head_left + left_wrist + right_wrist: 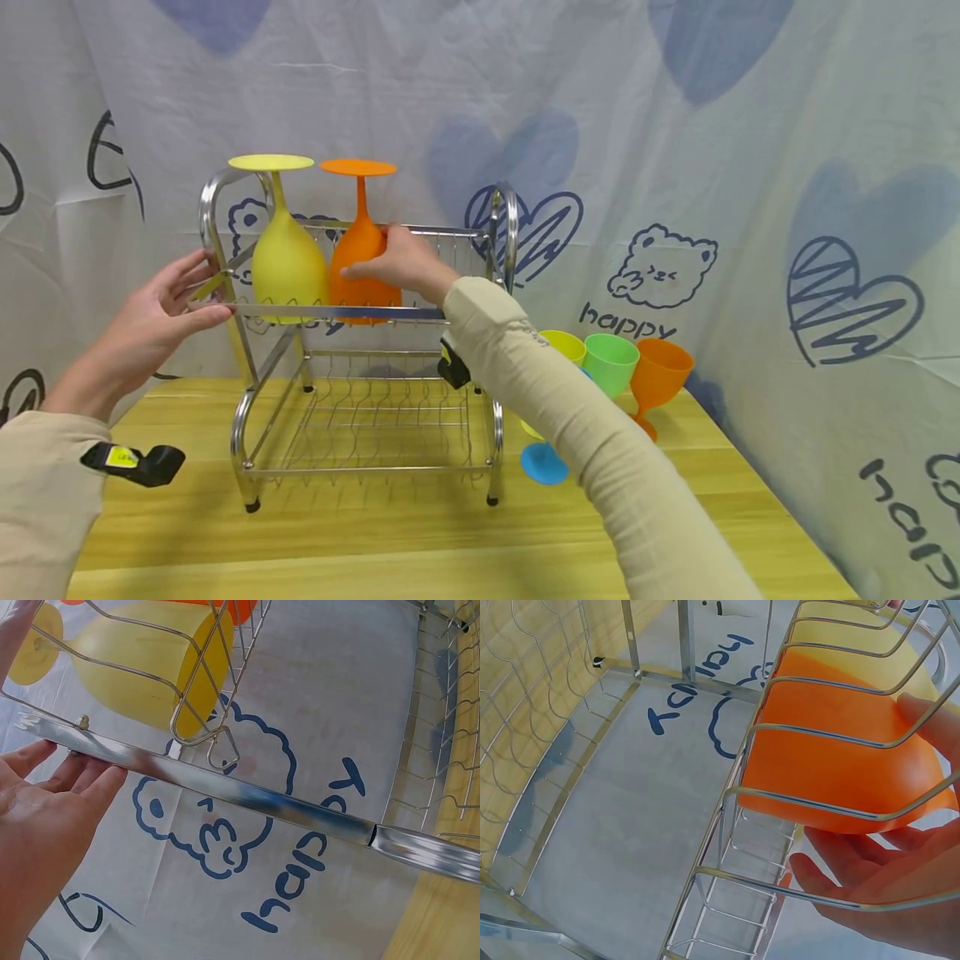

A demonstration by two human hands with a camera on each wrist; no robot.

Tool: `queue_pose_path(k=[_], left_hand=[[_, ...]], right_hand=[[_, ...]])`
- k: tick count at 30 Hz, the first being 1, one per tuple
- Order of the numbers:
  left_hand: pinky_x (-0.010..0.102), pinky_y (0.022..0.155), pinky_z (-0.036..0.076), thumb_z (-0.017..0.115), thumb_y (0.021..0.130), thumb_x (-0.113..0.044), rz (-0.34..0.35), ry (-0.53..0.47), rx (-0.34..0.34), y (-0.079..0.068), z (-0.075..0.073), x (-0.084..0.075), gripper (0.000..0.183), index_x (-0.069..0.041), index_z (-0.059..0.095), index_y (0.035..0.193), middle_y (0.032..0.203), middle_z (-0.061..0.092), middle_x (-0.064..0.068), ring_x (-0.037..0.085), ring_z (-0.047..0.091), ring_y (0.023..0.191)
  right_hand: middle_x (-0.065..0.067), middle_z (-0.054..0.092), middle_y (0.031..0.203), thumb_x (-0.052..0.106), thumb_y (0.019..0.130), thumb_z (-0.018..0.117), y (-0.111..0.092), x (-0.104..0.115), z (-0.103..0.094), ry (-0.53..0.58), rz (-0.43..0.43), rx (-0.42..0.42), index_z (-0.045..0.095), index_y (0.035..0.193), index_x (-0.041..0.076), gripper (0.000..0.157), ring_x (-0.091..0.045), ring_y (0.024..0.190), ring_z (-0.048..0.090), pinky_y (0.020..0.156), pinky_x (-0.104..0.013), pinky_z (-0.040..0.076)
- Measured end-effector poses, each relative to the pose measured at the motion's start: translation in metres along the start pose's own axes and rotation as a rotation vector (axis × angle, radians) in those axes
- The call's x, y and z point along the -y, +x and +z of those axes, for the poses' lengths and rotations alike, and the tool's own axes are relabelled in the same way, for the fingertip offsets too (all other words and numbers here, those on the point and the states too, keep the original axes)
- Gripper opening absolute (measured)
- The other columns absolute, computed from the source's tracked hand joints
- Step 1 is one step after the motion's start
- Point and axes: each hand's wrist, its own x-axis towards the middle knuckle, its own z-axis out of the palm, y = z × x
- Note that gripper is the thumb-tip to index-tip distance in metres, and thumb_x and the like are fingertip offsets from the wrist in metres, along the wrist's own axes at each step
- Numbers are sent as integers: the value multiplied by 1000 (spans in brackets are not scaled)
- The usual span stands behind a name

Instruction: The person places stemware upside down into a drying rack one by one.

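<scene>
An upside-down orange goblet (364, 258) stands in the upper tier of a metal dish rack (375, 312), foot upward. My right hand (408, 262) holds its bowl, thumb on the near side and fingers round the far side. In the right wrist view, the fingers (855, 862) lie along the orange bowl behind the rack's wires. Left of it, apart from the right hand, a yellow goblet (288, 258) also stands inverted. My left hand (161, 312) grips the upper tier's left end; its fingertips (105, 776) touch the metal side bar in the left wrist view.
Right of the rack, a green goblet (611, 364), another orange goblet (662, 372), a yellow one (564, 343) and a blue foot (545, 464) stand on the wooden table (360, 550), partly behind my right sleeve. The lower wire tier (382, 417) sits below. A printed curtain (600, 167) hangs behind.
</scene>
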Motion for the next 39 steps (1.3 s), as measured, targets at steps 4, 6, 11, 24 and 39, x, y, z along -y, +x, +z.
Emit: queue_pose_path(k=[4, 6, 11, 24, 39], left_hand=[[21, 110, 27, 49, 102, -10, -4, -13, 3, 0, 1, -1, 75, -18, -3, 156, 161, 1, 12, 30, 18, 144], [21, 110, 27, 49, 102, -9, 0, -19, 4, 0, 1, -1, 75, -18, -3, 156, 161, 1, 13, 30, 18, 143], [21, 109, 29, 50, 102, -11, -9, -17, -1, 0, 2, -2, 76, -19, -2, 156, 161, 2, 11, 30, 22, 142], [22, 114, 18, 48, 102, -10, 45, -160, -51, -5, 12, 3, 71, -22, 5, 157, 162, 5, 4, 13, 28, 140], [67, 109, 8, 45, 103, -32, -71, 0, -184, -22, 28, -13, 68, -15, 7, 157, 153, 19, 30, 42, 14, 141]], right_hand=[[-7, 55, 119, 31, 87, 73, -1, 1, -1, -20, 25, 31, 39, 138, 5, 67, -18, 101, 56, 84, -27, 51], [-8, 54, 121, 33, 88, 72, -2, 1, -2, -33, 32, 48, 36, 139, 4, 69, -19, 103, 56, 85, -28, 51], [-9, 51, 128, 38, 90, 67, -11, 9, -12, -143, 21, 57, 32, 142, 2, 72, -20, 112, 53, 91, -32, 48], [1, 45, 145, 37, 95, 61, -72, 35, -52, -211, -271, 7, 42, 146, 15, 58, -12, 129, 44, 102, -26, 41], [-7, 61, 124, 11, 96, 61, -106, -6, -98, 87, -494, -340, 59, 127, 0, 34, -14, 111, 56, 95, -26, 46]])
